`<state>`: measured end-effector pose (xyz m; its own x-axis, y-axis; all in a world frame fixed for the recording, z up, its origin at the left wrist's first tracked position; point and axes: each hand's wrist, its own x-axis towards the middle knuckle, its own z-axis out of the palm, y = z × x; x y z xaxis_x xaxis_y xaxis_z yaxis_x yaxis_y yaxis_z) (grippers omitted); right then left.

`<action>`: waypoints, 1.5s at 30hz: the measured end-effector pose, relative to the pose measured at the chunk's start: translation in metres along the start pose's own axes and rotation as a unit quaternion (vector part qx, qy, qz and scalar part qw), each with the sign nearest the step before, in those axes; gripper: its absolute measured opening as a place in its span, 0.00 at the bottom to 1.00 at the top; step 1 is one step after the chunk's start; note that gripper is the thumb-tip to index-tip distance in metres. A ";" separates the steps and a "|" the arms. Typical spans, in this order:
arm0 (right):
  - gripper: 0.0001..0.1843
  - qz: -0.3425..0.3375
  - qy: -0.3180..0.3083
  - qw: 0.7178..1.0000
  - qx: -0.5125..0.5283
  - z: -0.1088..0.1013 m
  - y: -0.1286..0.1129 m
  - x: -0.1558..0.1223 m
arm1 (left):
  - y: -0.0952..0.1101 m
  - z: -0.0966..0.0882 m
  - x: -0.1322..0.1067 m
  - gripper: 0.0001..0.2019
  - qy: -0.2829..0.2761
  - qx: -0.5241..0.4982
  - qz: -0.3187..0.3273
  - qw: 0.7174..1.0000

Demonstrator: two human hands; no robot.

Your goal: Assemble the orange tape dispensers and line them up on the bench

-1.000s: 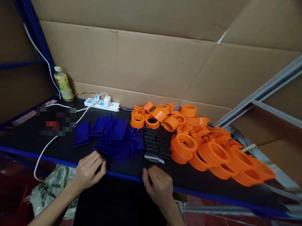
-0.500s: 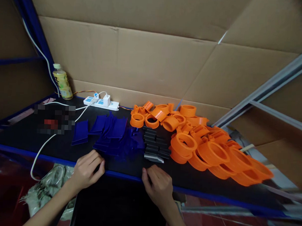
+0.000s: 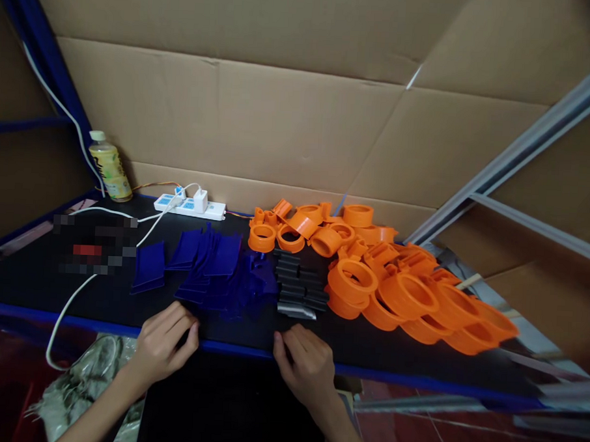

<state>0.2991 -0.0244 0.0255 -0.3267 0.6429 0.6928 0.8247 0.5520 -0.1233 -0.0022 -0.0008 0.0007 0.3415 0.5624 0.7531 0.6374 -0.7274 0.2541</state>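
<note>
My left hand [image 3: 164, 341] rests at the front edge of the black tabletop [image 3: 251, 330], its fingers curled in and nothing seen in them. Beyond it lie several flat blue plastic pieces [image 3: 224, 255], stacked and overlapping, with one blue plate [image 3: 149, 267] apart on the left. My right hand [image 3: 307, 363] is also on the front edge, loosely closed and holding nothing visible. Just past its knuckles sits a row of black ribbed strips [image 3: 297, 286], the nearest one shiny. To the right are many orange plastic rings [image 3: 413, 296] with clamp-like tabs, heaped toward the table's right end.
A white power strip [image 3: 212, 211] with plugs and cables lies by the cardboard wall [image 3: 280, 116]. At the back left corner stands a yellow-labelled bottle [image 3: 110, 170]. A white cable [image 3: 58, 331] hangs over the front edge. A blurred-out patch with something red [image 3: 87, 250] is on the left.
The view has shifted a little, so the things on the table appear slightly further left. Both hands keep their pose at the table edge.
</note>
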 end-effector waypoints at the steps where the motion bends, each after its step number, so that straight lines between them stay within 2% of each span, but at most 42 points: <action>1: 0.19 0.001 0.000 1.000 -0.001 0.000 0.000 0.000 | 0.000 0.000 0.000 0.06 0.000 0.000 -0.001 1.000; 35: 0.19 -0.013 0.017 1.000 -0.010 -0.003 -0.004 0.002 | 0.000 0.001 -0.004 0.07 -0.008 0.008 -0.006 1.000; 45: 0.19 0.012 0.010 1.000 0.023 -0.003 -0.005 0.001 | 0.000 0.000 -0.002 0.06 -0.002 0.014 -0.003 1.000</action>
<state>0.2956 -0.0282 0.0294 -0.2978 0.6455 0.7033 0.8095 0.5612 -0.1723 -0.0024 -0.0020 -0.0003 0.3414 0.5681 0.7488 0.6584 -0.7131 0.2409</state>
